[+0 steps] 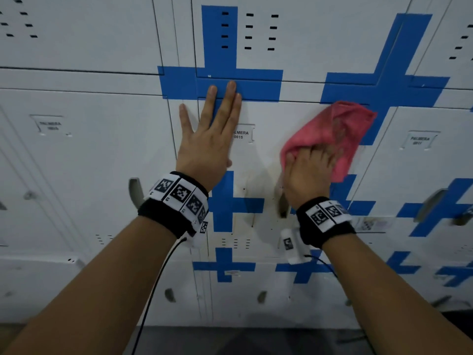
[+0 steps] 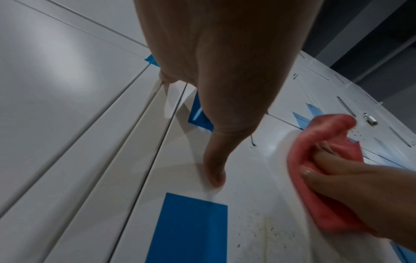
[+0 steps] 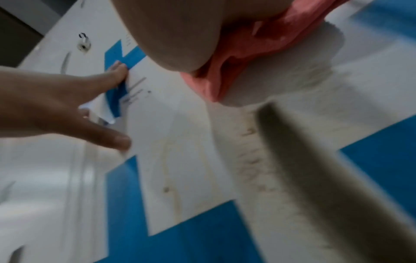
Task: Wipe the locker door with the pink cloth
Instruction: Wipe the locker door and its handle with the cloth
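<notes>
White metal lockers fill the whole view, their fronts crossed by wide blue tape in plus shapes, with rows of vent slots above. On the locker door in the middle, the left hand lies flat, fingers straight and slightly spread, its fingertips reaching onto the horizontal tape band at the door's top edge and its palm covering part of the small name label. Just to its right the right hand presses the pink cloth against the same door, its fingers curled into the bunched fabric; the cloth's upper corner lies over the tape of the neighbouring cross. Below the right palm the paint shows yellowish streaks and specks, and a recessed handle sits partly behind the right wrist. More handles dot the neighbouring doors, and a dark floor runs along the bottom.
</notes>
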The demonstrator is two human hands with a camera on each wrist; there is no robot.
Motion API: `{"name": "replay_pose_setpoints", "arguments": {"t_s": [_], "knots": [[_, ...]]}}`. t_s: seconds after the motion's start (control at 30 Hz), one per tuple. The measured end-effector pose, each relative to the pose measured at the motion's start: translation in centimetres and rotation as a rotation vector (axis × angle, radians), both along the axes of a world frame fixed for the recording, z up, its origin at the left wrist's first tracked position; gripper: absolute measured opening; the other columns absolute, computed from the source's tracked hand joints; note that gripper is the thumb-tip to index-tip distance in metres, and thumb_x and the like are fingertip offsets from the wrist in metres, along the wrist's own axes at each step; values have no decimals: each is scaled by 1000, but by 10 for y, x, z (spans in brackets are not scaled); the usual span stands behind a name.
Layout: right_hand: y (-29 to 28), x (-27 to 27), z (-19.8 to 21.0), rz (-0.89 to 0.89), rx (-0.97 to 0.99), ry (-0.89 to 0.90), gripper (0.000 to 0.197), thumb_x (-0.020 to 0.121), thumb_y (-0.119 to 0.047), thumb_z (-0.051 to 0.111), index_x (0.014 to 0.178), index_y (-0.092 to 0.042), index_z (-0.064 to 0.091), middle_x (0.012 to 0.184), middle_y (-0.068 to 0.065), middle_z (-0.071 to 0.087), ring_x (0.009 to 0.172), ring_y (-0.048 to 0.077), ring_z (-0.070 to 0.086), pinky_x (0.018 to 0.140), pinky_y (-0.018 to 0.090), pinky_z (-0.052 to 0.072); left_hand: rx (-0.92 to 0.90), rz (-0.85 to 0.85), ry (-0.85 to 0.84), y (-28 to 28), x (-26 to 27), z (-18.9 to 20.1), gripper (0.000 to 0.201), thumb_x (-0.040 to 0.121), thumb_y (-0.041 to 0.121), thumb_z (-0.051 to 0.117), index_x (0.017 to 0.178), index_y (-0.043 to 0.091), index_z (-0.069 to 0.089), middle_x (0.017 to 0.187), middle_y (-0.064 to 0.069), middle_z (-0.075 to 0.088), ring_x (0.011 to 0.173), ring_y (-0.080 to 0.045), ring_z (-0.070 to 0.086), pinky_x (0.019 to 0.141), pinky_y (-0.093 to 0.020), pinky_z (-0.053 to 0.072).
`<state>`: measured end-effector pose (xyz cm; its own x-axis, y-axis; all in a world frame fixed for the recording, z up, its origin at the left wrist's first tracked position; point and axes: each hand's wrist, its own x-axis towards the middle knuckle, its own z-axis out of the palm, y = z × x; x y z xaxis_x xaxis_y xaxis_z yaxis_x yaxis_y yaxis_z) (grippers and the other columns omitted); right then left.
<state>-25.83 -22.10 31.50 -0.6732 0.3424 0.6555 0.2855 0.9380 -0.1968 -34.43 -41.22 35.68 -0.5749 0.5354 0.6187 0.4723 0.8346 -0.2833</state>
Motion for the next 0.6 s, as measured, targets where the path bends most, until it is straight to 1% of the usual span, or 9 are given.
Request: {"name": "replay_pose_setpoints", "arguments": {"t_s": [0.1, 0.17, 0.2, 0.23, 0.33, 0.4, 0.47, 0.53, 0.6], "knots": [[-41, -22, 1, 40, 63, 70, 59, 96, -20, 40, 149, 0, 21, 156, 30, 13, 145, 46, 2, 115, 61, -4, 30, 9, -6, 3, 2, -3, 132, 80, 44, 80, 159, 11, -19, 168, -5, -24, 156, -34, -16, 119, -71, 14], [-64, -33, -2, 106, 152, 64, 77, 89, -15, 45, 153, -6, 3, 159, 23, -3, 145, 43, -7, 113, 58, -14, 52, -3, 5, 5, 0, -6, 127, 82, 39, 80, 160, 11, -17, 169, -6, -21, 156, -36, -13, 120, -69, 16], [-69, -37, -5, 119, 201, 50, 83, 88, -16, 47, 153, -8, -4, 159, 20, -7, 145, 42, -7, 113, 58, -13, 69, -15, 16, 6, -1, -9, 125, 83, 37, 80, 161, 12, -14, 170, -7, -18, 157, -37, -11, 120, -69, 17], [-72, -39, -6, 119, 246, 33, 85, 88, -18, 48, 153, -11, -5, 159, 18, -8, 145, 42, -6, 114, 60, -9, 87, -23, 31, 6, -3, -11, 123, 84, 35, 80, 161, 12, -12, 171, -7, -15, 157, -38, -8, 119, -68, 17], [-53, -36, -6, 147, 335, -14, 82, 93, -24, 52, 155, -14, -1, 161, 15, -6, 147, 38, -5, 116, 60, 2, 97, -41, 38, 2, -5, -12, 121, 85, 42, 79, 162, 14, -10, 171, -6, -12, 157, -36, -6, 119, -64, 15], [-28, -25, -2, 158, 418, -71, 84, 96, -29, 51, 154, -17, -9, 161, 14, -13, 147, 36, -10, 116, 59, 0, 82, -46, 10, 0, -3, -11, 123, 84, 45, 78, 161, 14, -12, 170, -6, -16, 157, -35, -9, 121, -63, 12], [1, -9, 1, 135, 427, -140, 76, 100, -39, 40, 153, -20, -11, 159, 15, -20, 145, 36, -17, 115, 57, -5, 77, -40, 2, -1, 1, -10, 127, 81, 44, 79, 161, 14, -15, 170, -5, -18, 157, -34, -11, 121, -64, 11], [27, 7, 0, 64, 284, -143, 68, 101, -48, 24, 155, -14, 0, 160, 19, -10, 146, 36, -15, 116, 54, -8, 77, -35, -5, -1, 1, -10, 128, 81, 45, 79, 161, 15, -16, 170, -4, -19, 157, -33, -12, 121, -67, 12], [34, 14, -5, -25, 131, -110, 66, 99, -48, 23, 149, -5, 28, 156, 27, 17, 146, 43, 6, 117, 59, 0, 68, -28, -9, -3, 0, -10, 127, 81, 46, 78, 161, 15, -16, 169, -3, -20, 157, -33, -12, 119, -71, 14]]}}
